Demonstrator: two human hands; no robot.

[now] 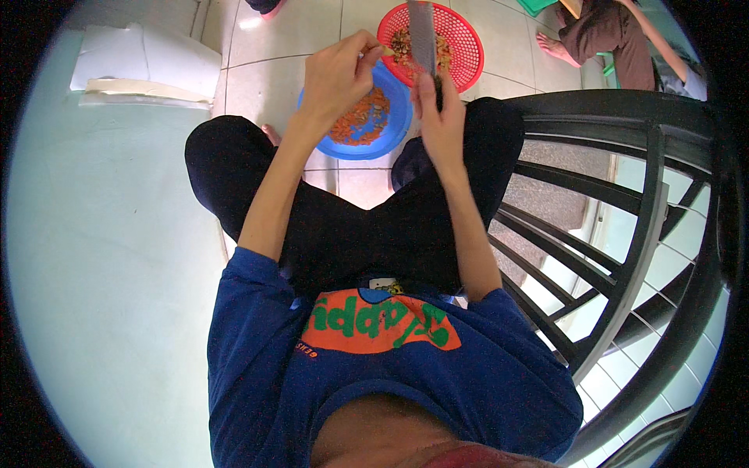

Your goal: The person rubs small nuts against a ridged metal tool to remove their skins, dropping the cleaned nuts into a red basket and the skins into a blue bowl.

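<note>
My right hand (442, 125) is closed round the dark handle of a broad-bladed knife (422, 35). Its blade points away from me, over a red plastic colander (472, 56) that holds brownish and yellowish bits. To the left, my left hand (337, 76) pinches a small pale yellow-green piece (388, 51) near the colander's left rim; its exact kind is too small to make out. Below both wrists, a blue plastic basin (402, 105) stands on the floor with small orange chopped pieces (359, 118) in it. My left hand covers part of its upper left rim.
A black slatted metal railing (601, 183) curves along my right side. On the left are a pale wall (109, 257) and a white ledge (144, 62). Another person's bare foot and brown-trousered leg (612, 39) are at the far right, beside green plastic objects. Light tiles (269, 86) cover the floor.
</note>
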